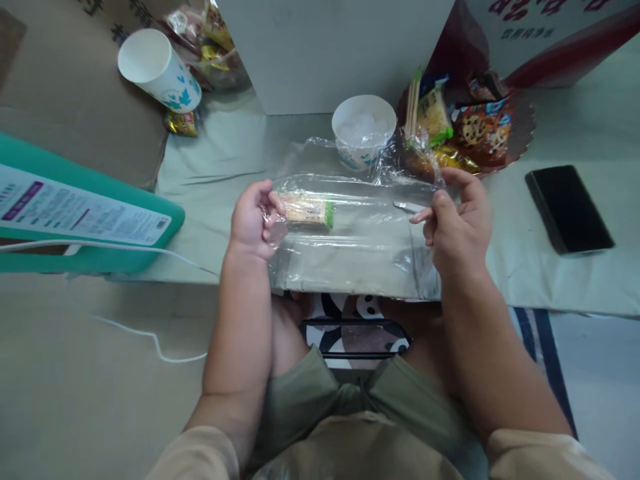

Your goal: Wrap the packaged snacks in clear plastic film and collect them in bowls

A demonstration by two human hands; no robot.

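Observation:
A sheet of clear plastic film (360, 260), possibly a bag, is stretched between my two hands over the front of the table. My left hand (256, 217) is closed on its left end, with fingers curled in. My right hand (457, 217) pinches its right end between thumb and forefinger. A small snack packet (307, 211) with a green end shows through the film beside my left fingers; whether it lies inside or under the film I cannot tell. Near my right fingers is a thin, pointed metal blade (407, 207), whose other end is hidden.
Behind the film stands a paper cup (364, 127) with whitish, crumpled-looking contents. A tray (527, 127) of wrapped snacks is beside it, and a black phone (570, 210) lies at right. Another paper cup (160, 70) tilts at back left. A green container (173, 220) and white cable (150, 248) are at left.

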